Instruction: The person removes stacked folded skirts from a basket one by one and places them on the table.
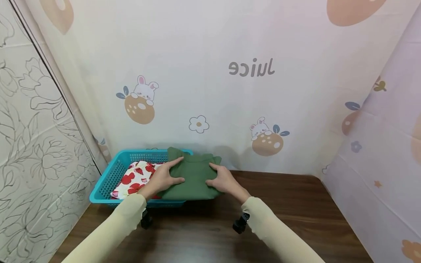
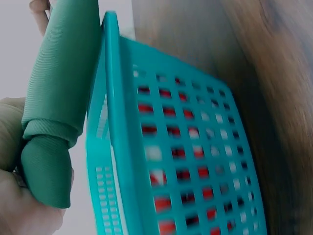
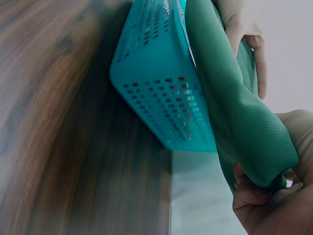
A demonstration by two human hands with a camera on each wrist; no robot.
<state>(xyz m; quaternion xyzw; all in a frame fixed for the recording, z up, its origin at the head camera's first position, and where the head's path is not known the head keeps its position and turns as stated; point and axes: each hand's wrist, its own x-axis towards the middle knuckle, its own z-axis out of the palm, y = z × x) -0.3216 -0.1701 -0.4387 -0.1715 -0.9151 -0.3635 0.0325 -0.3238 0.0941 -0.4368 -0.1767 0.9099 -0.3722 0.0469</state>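
Both hands grip a folded green cloth (image 1: 194,177) by its two sides. The left hand (image 1: 161,178) has its thumb and forefinger on top of the left edge, and the other fingers go underneath. On the opposite edge, the right hand (image 1: 225,179) pinches the fabric, its fingertips curled around the fold in the right wrist view. The cloth's ribbed, rolled front edge (image 2: 63,73) shows in the left wrist view. It overlaps the right part of a turquoise plastic basket (image 1: 98,193) and sticks out past the basket's right end. Inside the basket lies a white cloth with red flowers (image 1: 131,182).
A dark brown wooden table (image 1: 296,212) carries the basket at its back left. Behind it hangs a pale curtain (image 1: 204,91) printed with rabbits and fruit. A panel with line-drawn flowers (image 1: 42,146) borders the left side, and another printed curtain (image 1: 388,153) the right.
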